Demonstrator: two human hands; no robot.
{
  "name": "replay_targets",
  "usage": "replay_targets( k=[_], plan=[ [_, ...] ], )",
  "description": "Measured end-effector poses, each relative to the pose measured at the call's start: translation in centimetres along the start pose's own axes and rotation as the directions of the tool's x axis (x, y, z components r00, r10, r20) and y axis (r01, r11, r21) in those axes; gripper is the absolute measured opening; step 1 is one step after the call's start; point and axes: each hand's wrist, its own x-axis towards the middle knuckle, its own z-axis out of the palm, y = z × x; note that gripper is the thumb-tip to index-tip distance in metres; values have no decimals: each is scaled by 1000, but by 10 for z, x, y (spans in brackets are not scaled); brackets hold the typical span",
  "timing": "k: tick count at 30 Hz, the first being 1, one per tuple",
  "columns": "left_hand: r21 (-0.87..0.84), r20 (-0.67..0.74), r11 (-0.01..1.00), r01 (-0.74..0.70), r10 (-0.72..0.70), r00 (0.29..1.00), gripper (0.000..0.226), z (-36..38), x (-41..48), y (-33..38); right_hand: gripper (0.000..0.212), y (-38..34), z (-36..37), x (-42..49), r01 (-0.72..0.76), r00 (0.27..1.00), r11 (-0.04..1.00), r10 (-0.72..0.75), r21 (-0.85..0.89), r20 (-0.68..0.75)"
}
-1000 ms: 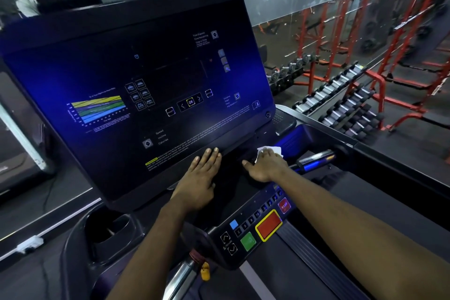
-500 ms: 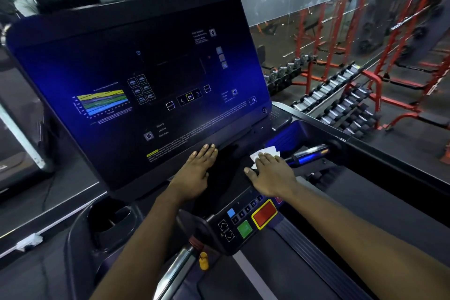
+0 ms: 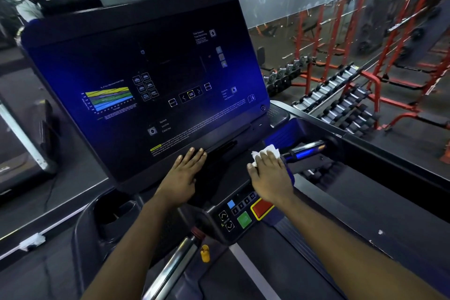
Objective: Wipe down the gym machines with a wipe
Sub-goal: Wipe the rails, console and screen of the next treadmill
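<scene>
A treadmill console (image 3: 146,68) with a large dark screen fills the centre of the head view. My right hand (image 3: 270,175) lies flat with straight fingers on a white wipe (image 3: 266,151), pressing it onto the dark ledge below the screen, just left of a shiny handlebar grip (image 3: 304,151). Only the wipe's far edge shows past my fingertips. My left hand (image 3: 182,175) rests flat and open on the console's lower edge, fingertips at the screen's bottom rim. A button panel (image 3: 241,214) with a green and a red key sits below my right wrist.
A cup holder (image 3: 114,212) sits at the lower left of the console. The treadmill belt (image 3: 255,275) runs below. Dumbbell racks (image 3: 341,102) and red steel frames (image 3: 379,56) stand to the right. A chrome handrail (image 3: 170,265) and a yellow safety clip (image 3: 205,253) hang under the panel.
My right hand has slid the wipe to the right and slightly toward me along the ledge, nearer the handlebar grip. My left hand has stayed flat on the console edge.
</scene>
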Motion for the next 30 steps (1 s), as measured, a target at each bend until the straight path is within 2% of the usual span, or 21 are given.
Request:
replay_targets(
  k=[1,5,7,10,12,15,21,27,30],
  plan=[
    [-6,-2,1000,-1,1,1000,87,0,0,0,63,-9,2,-7,24,1000,1000,-24,-12,1],
    [-22,-11,1000,-15,15,1000,87,1,0,-1,70,-41,8,-44,299,950,954,-299,8,93],
    [-22,-10,1000,-18,18,1000,87,0,-1,-1,59,-37,5,-38,289,951,956,-292,44,100],
    [-41,-14,999,-18,18,1000,86,0,-1,0,57,-33,4,-24,180,981,983,-179,-16,78],
    [-76,-34,997,-21,19,999,85,1,0,0,59,-44,9,-32,253,965,967,-250,-32,83],
    [-144,-102,990,-7,-8,995,82,4,-7,-1,55,-64,18,-56,439,892,895,-445,79,78],
    [-157,-162,987,19,-45,986,80,10,-34,-4,48,-79,47,-91,394,912,905,-363,163,-190],
    [-233,-176,969,81,-124,977,78,18,-53,6,66,-53,92,-160,446,888,883,-416,147,-199],
    [-271,-189,955,118,-173,967,70,30,-75,15,67,-55,93,-157,421,898,898,-393,129,-196]
  ],
)
